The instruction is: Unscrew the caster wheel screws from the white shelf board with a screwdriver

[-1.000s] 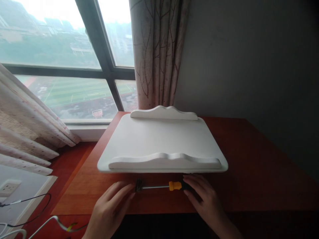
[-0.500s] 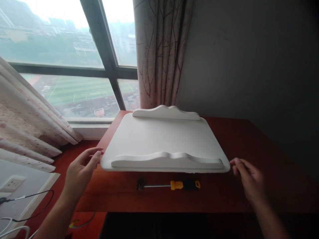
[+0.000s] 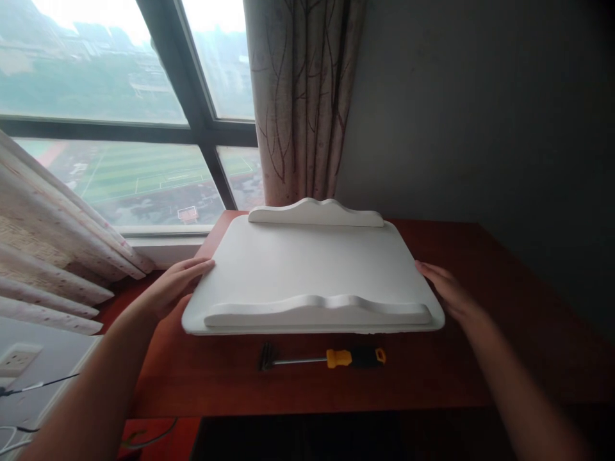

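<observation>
Desk, reddish, carrying all items; white board, two wavy rails, lying centrally on desk; left hand and right hand, both partly open, touching opposite side edges; screwdriver, yellow-black, lying before board; small dark pieces, beside screwdriver tip.

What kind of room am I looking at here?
Probably a room in a home, well above ground: patterned curtains, a wall socket, and a window looking down on a sports field.
</observation>
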Demonstrator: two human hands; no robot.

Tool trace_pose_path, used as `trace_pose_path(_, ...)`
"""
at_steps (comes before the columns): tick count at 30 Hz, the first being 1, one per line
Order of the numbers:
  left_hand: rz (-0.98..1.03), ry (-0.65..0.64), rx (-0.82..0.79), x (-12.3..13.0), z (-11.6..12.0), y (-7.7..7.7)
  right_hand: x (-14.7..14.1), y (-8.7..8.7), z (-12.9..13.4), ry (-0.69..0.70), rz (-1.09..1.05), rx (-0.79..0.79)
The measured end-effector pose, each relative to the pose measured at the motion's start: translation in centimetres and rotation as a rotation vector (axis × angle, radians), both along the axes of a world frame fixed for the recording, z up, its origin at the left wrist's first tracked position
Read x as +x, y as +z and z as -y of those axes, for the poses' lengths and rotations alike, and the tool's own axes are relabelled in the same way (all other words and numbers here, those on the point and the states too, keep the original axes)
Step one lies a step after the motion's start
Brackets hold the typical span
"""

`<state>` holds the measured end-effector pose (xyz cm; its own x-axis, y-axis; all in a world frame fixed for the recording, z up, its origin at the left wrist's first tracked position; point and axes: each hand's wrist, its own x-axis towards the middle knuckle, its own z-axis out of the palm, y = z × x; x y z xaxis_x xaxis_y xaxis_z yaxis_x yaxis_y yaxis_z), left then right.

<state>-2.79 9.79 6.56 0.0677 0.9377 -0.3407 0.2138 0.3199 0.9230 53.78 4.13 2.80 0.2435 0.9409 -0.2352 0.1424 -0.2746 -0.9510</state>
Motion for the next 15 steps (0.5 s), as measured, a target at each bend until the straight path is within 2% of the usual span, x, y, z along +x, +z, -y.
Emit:
trace_pose_path(4,0.056,-0.057,-0.037,0.0,-0.9,0.3,0.1,0.3,-1.8,0.090,-0.068,-0.088)
trace_pose_path(9,0.014,-0.100,-0.082,0.0,-1.3,0.9,0.4,0.5,-2.0,0.158,-0.100,-0.103)
trace_pose_path(12,-0.011,-0.128,-0.015,0.1,-1.5,1.5,0.9,0.8,-1.6,0.134,-0.088,-0.048)
trace_pose_path(15,-0.073,-0.147,0.112,0.7,-1.7,2.5,1.5,1.9,-1.5,0.039,-0.012,0.084)
